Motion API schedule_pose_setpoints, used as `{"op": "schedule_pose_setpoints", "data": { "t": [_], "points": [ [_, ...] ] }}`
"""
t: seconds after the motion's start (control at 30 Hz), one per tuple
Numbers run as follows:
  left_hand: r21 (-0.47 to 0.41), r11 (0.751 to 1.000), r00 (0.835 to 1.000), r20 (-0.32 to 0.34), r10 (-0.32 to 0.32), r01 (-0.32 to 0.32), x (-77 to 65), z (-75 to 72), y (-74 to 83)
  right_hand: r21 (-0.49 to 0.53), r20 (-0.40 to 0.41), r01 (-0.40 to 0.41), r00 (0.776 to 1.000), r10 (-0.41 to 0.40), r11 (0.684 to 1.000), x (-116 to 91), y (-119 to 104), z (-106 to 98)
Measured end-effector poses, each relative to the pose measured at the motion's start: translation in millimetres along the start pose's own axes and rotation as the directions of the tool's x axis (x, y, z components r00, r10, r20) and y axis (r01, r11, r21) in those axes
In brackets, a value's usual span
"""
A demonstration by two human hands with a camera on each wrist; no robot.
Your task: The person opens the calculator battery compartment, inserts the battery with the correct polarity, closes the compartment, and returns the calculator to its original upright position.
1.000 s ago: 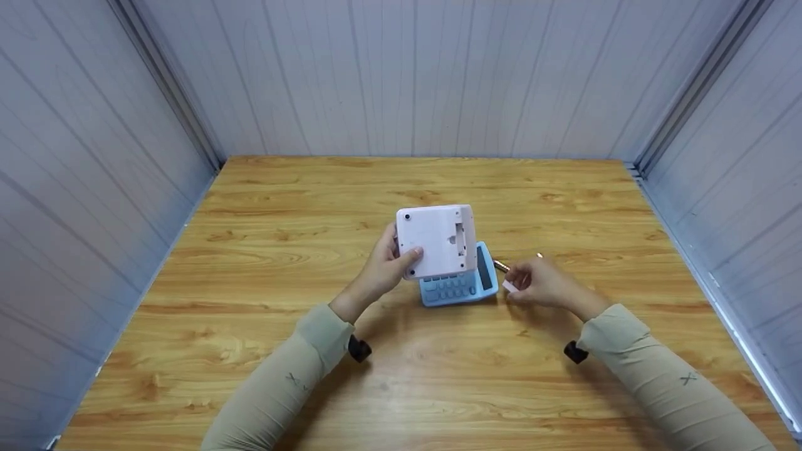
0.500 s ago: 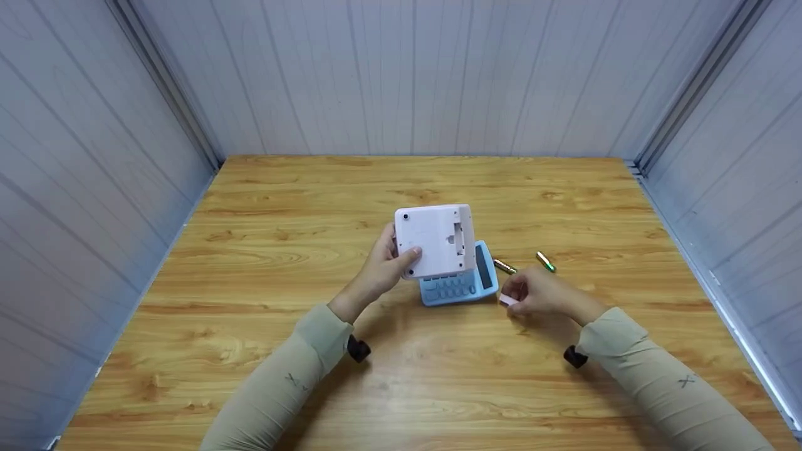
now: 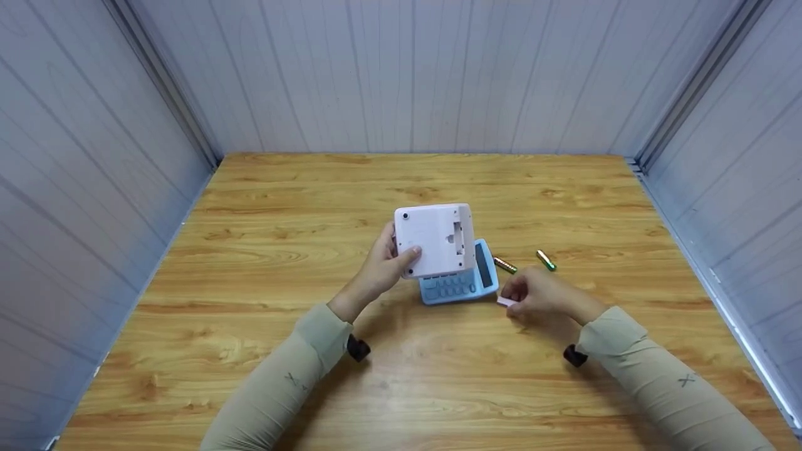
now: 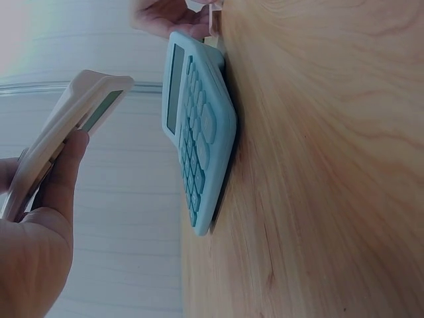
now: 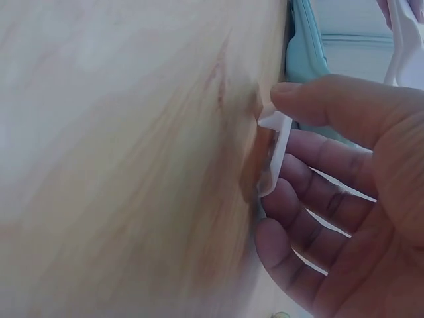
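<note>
My left hand [image 3: 383,266] grips a white calculator [image 3: 429,241] by its edge, back side up, with the thumb on the back. Its battery slot [image 3: 459,238] is uncovered and shows no battery. Beneath it, a light blue calculator [image 3: 451,288] lies keys up on the table, partly hidden. My right hand [image 3: 542,293] pinches a small white battery cover [image 5: 277,156] between thumb and fingers, low at the table by the blue calculator's screen end. In the left wrist view the white calculator [image 4: 66,132] is held above the table.
Two batteries lie on the wooden table [image 3: 282,250] beyond my right hand: one battery [image 3: 505,265] by the blue calculator, another battery [image 3: 546,260] farther right. Pale panel walls [image 3: 388,75] stand at the back and both sides.
My right hand has come slightly nearer to me and lower with the battery cover, exposing more of the batteries. The left hand and white calculator have hardly moved.
</note>
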State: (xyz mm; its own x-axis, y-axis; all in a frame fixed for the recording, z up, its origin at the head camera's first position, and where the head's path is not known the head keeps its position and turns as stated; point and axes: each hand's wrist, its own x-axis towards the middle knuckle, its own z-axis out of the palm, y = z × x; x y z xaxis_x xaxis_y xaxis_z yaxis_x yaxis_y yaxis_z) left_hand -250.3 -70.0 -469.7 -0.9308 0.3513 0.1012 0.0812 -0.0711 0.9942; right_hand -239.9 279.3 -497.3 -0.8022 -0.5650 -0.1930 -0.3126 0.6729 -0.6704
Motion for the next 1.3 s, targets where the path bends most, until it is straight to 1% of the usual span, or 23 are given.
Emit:
{"op": "schedule_pose_setpoints", "data": {
  "t": [0.17,0.4,0.5,0.67,0.73,0.8,0.97,1.03,1.3],
  "points": [
    [-0.002,1.000,1.000,0.006,0.001,-0.001,-0.9,-0.4,0.7,-0.008,-0.021,-0.006,1.000,0.006,1.000,0,-2,-3],
    [-0.009,1.000,1.000,0.009,0.020,-0.019,-0.8,-0.3,0.8,0.001,-0.112,0.048,0.993,-0.048,0.999,1,-3,-13],
    [-0.006,1.000,1.000,0.013,0.023,-0.023,-0.7,-0.5,0.2,0.023,-0.123,0.022,0.992,-0.019,0.999,2,-4,-18],
    [0.002,1.000,1.000,0.012,0.011,-0.011,-0.7,-0.5,0.2,0.045,-0.131,-0.051,0.990,0.056,0.998,5,-4,-24],
    [0.004,1.000,1.000,0.010,0.007,-0.007,-0.5,-0.5,0.3,0.049,-0.141,-0.067,0.987,0.073,0.997,6,-4,-25],
    [0.007,1.000,1.000,0.010,0.006,-0.006,-0.3,-0.6,0.3,0.049,-0.157,-0.060,0.985,0.067,0.997,7,-4,-27],
    [0.016,1.000,1.000,0.012,0.008,-0.008,-1.3,-1.5,1.6,0.002,-0.208,-0.029,0.978,0.029,1.000,12,-4,-33],
    [0.019,1.000,1.000,0.010,0.011,-0.011,-1.5,-1.8,2.1,-0.024,-0.222,-0.035,0.975,0.029,0.999,14,-4,-35],
    [0.006,1.000,1.000,0.011,0.023,-0.023,-2.9,-0.5,4.0,-0.074,-0.223,-0.067,0.973,0.049,0.995,23,-2,-39]
  ]
}}
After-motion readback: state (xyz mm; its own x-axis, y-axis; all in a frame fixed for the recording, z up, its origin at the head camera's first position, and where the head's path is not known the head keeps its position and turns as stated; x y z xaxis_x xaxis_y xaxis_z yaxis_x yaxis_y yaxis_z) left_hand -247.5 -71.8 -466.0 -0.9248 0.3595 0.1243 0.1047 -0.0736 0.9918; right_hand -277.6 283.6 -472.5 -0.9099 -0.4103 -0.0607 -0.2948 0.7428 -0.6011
